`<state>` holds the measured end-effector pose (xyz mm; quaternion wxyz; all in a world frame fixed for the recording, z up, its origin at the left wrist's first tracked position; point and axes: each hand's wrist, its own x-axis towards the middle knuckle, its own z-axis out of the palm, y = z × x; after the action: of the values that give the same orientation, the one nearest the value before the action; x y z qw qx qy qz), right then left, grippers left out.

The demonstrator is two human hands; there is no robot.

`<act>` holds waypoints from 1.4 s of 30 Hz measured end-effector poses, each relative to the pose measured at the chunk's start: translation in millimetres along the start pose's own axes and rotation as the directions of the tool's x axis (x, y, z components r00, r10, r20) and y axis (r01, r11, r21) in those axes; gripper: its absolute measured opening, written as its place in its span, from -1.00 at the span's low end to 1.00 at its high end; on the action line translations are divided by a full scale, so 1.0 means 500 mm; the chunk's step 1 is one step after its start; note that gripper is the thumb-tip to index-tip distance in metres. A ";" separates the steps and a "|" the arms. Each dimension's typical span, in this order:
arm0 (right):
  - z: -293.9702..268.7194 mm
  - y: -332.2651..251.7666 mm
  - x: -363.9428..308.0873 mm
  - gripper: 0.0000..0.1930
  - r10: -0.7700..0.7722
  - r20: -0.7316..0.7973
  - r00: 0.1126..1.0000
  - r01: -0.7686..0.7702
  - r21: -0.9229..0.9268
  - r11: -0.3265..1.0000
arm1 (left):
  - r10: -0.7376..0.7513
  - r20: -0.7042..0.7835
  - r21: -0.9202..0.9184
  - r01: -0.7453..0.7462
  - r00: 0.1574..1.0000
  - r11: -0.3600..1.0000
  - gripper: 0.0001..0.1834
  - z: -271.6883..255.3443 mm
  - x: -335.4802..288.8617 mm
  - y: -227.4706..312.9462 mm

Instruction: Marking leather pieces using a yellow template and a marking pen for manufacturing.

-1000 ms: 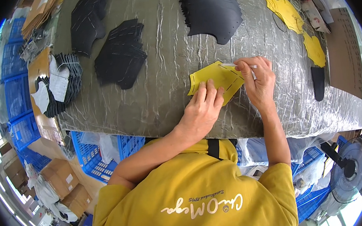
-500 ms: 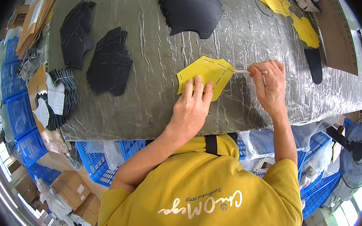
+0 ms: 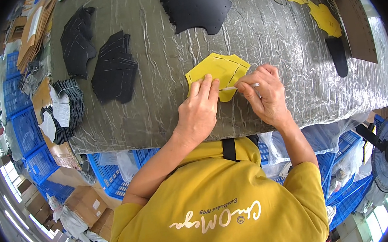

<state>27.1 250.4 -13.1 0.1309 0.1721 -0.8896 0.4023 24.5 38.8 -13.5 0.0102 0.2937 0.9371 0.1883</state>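
Observation:
A yellow template (image 3: 211,67) with dark slit lines lies flat on the table in front of me. My left hand (image 3: 197,114) presses on its left part, with the fingers stretched out and close together. In my right hand (image 3: 266,97) is a slim white pen (image 3: 228,89), pinched between thumb and fingers. Its tip points left over the template's lower part, near my left fingertips. The right hand's fingers partly cover the template's right edge. Whatever lies under the template is hidden.
Black cut pieces with pale marked lines lie in two piles (image 3: 115,70) (image 3: 78,43) at the left. A larger black stack (image 3: 197,5) is at the far middle. More yellow templates (image 3: 323,19) and a cardboard sheet (image 3: 353,19) stand right. Blue crates (image 3: 106,172) sit below the table edge.
My right hand has moved left and slightly down, taking the pen from the template's right corner to its lower part. The left hand still presses the template.

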 end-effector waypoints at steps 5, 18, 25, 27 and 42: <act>0.005 -0.004 0.002 -0.94 -0.031 0.001 1.000 0.031 -0.025 0.999 | 0.010 -0.009 0.019 -0.010 1.000 1.000 -0.50 0.002 -0.001 0.000; -0.015 0.023 0.014 -0.95 0.034 -0.040 0.999 -0.039 -0.137 0.990 | 0.021 0.004 0.064 -0.021 1.000 0.998 -0.36 0.005 -0.001 0.007; -0.028 0.044 0.026 -0.93 0.086 -0.046 0.995 -0.092 -0.142 0.986 | 0.025 0.004 0.090 -0.026 1.000 0.996 -0.33 0.005 0.002 0.011; -0.028 0.052 0.030 -0.92 0.056 -0.075 0.996 -0.067 -0.151 0.986 | 0.030 -0.006 0.096 -0.029 1.000 0.995 -0.33 0.007 0.002 0.010; -0.002 0.049 0.065 -0.91 0.147 -0.051 0.988 -0.155 -0.256 0.954 | 0.037 0.002 0.127 -0.037 0.999 0.991 -0.34 0.007 0.001 0.012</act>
<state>-12.6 259.9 -16.7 0.1349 0.0788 -0.9429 0.2941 28.0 44.7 -14.7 -0.0124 0.3110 0.9416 0.1284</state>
